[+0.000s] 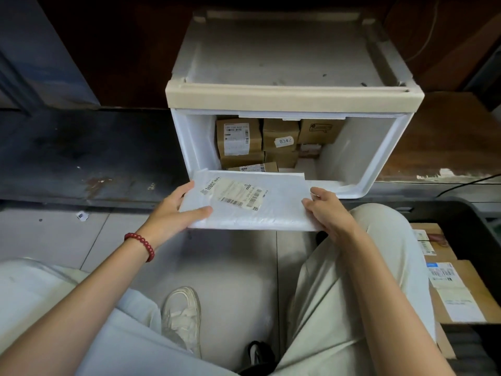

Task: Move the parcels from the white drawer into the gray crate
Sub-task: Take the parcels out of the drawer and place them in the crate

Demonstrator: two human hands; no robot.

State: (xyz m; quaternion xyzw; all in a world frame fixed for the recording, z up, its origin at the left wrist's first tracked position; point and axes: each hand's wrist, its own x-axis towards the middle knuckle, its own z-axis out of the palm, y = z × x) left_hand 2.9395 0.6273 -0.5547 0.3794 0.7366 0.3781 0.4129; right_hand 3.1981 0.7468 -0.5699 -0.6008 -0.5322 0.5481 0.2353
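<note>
A flat white padded mailer (276, 210) with shipping labels is held level in front of the open white drawer (379, 158). My left hand (176, 210) grips its left edge, thumb on top. Its right edge is gripped by my right hand (328, 210). Inside the drawer, several brown cardboard parcels (279, 137) are stacked at the back left. The gray crate (461, 213) stands at the far right, dark-walled, with labelled cardboard parcels (455, 291) lying in it.
I am crouched on a pale tiled floor (230, 267), my knees either side and a white shoe (181, 316) below. A dark low ledge (95, 158) runs left of the drawer. A cable (471, 180) lies right of it.
</note>
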